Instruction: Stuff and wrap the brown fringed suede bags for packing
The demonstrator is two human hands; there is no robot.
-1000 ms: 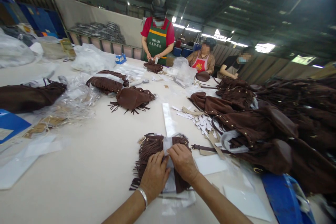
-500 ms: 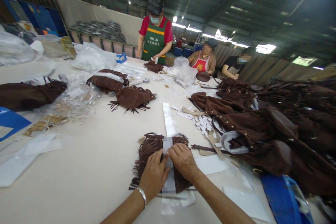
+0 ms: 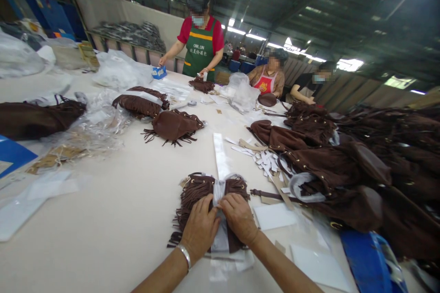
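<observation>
A dark brown fringed bag (image 3: 196, 191) with gold eyelets lies flat on the table before me. Around its middle runs a whitish translucent strip (image 3: 219, 188), bunched where my hands meet. My left hand (image 3: 200, 223), wearing a silver bangle, pinches the strip from the left. From the other side, my right hand (image 3: 239, 218) has its fingers closed on it, the two sets of fingertips touching or nearly so. What lies under the fingers is hidden. A flat white strip (image 3: 221, 153) extends beyond the bag's far edge, and a dark strap (image 3: 266, 194) lies to its right.
A large pile of brown bags (image 3: 347, 169) fills the right side, with a blue container (image 3: 364, 256) below. Paper scraps (image 3: 268, 162) lie near the pile. More bags (image 3: 177, 126) and clear plastic (image 3: 99, 123) lie left. A co-worker in a green apron (image 3: 199, 50) stands opposite.
My fingertips have drawn closer together, and the strip across the bag is now more gathered. The green-aproned co-worker's arm has reached out to the blue box.
</observation>
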